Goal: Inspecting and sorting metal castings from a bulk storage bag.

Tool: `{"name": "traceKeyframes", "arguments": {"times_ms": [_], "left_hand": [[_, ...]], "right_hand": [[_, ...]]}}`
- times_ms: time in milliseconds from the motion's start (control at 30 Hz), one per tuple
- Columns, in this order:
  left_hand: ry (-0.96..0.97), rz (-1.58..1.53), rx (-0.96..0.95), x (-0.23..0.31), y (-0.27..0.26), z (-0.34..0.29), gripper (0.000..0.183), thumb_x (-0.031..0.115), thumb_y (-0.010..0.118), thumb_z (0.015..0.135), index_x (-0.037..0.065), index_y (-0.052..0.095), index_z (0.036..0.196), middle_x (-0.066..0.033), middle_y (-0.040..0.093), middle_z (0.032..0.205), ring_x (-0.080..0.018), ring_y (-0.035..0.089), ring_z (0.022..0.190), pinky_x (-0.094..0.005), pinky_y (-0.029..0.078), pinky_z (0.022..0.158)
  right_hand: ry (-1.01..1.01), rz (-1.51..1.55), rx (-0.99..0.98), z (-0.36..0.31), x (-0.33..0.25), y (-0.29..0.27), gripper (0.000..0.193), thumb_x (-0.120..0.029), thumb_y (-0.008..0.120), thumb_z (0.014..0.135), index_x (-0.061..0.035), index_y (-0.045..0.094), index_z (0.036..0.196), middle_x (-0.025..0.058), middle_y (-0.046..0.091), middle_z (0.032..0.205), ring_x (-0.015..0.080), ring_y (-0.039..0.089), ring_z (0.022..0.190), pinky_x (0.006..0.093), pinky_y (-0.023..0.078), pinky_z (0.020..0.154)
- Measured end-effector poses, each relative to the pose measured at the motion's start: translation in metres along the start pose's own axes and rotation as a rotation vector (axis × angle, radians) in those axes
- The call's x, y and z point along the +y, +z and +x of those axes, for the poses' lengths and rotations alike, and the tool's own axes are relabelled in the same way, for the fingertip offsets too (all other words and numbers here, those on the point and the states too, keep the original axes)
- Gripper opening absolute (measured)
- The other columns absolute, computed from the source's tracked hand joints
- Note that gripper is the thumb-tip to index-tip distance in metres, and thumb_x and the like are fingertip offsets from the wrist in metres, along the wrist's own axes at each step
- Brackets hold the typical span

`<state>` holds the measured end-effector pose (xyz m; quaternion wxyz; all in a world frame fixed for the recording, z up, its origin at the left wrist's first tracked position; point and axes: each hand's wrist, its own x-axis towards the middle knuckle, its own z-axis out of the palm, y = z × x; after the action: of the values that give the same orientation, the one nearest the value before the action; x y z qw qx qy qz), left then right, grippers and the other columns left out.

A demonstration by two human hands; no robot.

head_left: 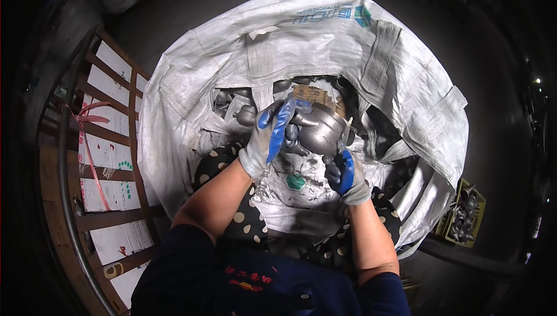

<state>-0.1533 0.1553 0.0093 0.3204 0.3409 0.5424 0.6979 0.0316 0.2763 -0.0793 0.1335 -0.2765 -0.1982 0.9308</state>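
Gloved in grey and blue, my left hand (pixel 271 132) is closed on the neck of a dark grey, rounded part (pixel 321 129), cast-looking with a wide body and a tube-like end. The part is tilted above the opening of a big white woven sack (pixel 200 46). My right hand (pixel 347 178), in a matching glove, is closed beside the part's lower right side. A thin, pale, narrow tool (pixel 347 132) rises from this hand along the part's edge; its grip is hidden by the fingers. More grey rounded parts (pixel 246 115) lie in the sack around my left hand.
A brown piece of cardboard (pixel 316 96) and a green scrap (pixel 295 181) lie in the sack among dark bits. At left stands a slatted metal frame (pixel 125 139) with white boxes and a pink ribbon. A yellow crate (pixel 480 214) of grey parts sits at right.
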Motion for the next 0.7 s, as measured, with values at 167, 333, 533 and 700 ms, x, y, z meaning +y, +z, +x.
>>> {"name": "traceKeyframes", "arguments": {"times_ms": [167,333,533,700], "left_hand": [[0.273,0.535,0.01,-0.033,-0.02,0.0,0.041,0.026,0.033,0.099,-0.004,0.059,0.106,-0.0126,0.064,0.102,-0.0168,0.061,0.089,-0.029,0.047,0.083],[0.047,0.169,-0.05,-0.004,-0.007,-0.001,0.04,0.026,0.034,0.099,-0.004,0.059,0.105,-0.0124,0.064,0.102,-0.0183,0.062,0.09,-0.0299,0.047,0.084],[0.331,0.349,-0.086,-0.01,-0.016,0.004,0.034,0.022,0.038,0.097,-0.005,0.058,0.106,-0.0142,0.063,0.101,-0.0219,0.061,0.095,-0.0331,0.047,0.086],[-0.095,-0.061,-0.033,-0.01,-0.019,-0.003,0.028,0.018,0.061,0.087,0.0,0.059,0.109,-0.0047,0.065,0.096,-0.0086,0.058,0.074,-0.0221,0.047,0.063]], "right_hand": [[0.055,-0.054,-0.024,0.002,-0.003,-0.001,0.02,-0.034,0.043,0.094,-0.018,0.052,0.102,0.0152,0.058,0.083,0.0114,0.037,0.042,0.0226,0.032,0.036],[0.03,-0.006,-0.124,-0.003,-0.006,-0.002,0.024,-0.036,0.043,0.094,-0.0146,0.051,0.098,0.0155,0.057,0.083,0.0127,0.039,0.045,0.0236,0.034,0.037],[0.03,-0.183,-0.157,-0.006,-0.011,0.001,0.034,-0.039,0.041,0.094,-0.0103,0.052,0.11,0.0146,0.056,0.08,0.0127,0.042,0.045,0.0232,0.034,0.036],[0.06,-0.227,-0.147,-0.008,-0.007,0.009,0.038,-0.043,0.042,0.094,-0.0097,0.052,0.11,0.013,0.057,0.075,0.0115,0.04,0.04,0.0228,0.034,0.034]]}}
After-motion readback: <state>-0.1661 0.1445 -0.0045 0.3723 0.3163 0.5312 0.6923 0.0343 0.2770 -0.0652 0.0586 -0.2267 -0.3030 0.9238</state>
